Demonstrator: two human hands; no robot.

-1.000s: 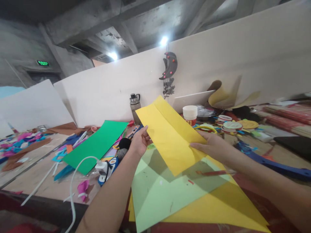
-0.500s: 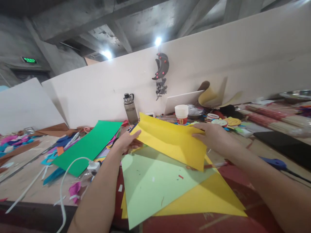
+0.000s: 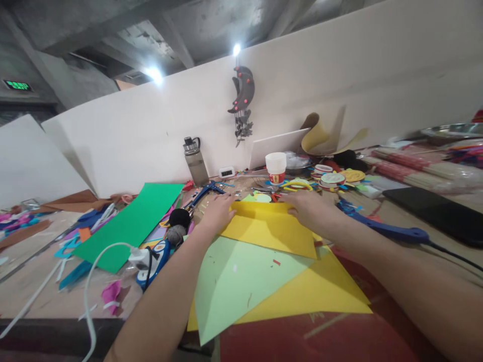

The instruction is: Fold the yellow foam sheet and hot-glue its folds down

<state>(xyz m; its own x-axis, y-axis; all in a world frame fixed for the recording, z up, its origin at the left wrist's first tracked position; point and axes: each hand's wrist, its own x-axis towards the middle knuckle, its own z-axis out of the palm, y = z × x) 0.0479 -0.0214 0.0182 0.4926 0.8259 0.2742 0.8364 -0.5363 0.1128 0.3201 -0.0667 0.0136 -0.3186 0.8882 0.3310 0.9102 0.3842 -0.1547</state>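
The left grip (image 3: 219, 213) clamps the yellow sheet (image 3: 268, 236) at its ten o'clock corner, the right grip (image 3: 308, 208) at two o'clock.

1. A yellow sheet (image 3: 269, 229) of smooth, plain paper or card is lying just below the centre of the frame, spanning the space between the hands.
2. Its upper edge is running nearly level across mid-frame, with the left hand (image 3: 218, 213) gripping the left end and the right hand (image 3: 311, 211) gripping the right end.
3. A crease is crossing its upper part, setting off a narrow band from the broader face below.
4. That broader face is sloping toward the bottom of the frame, its lower edge slanting down to a pointed corner right of centre.
5. This lower edge is overlapping a pale green sheet (image 3: 234, 281).
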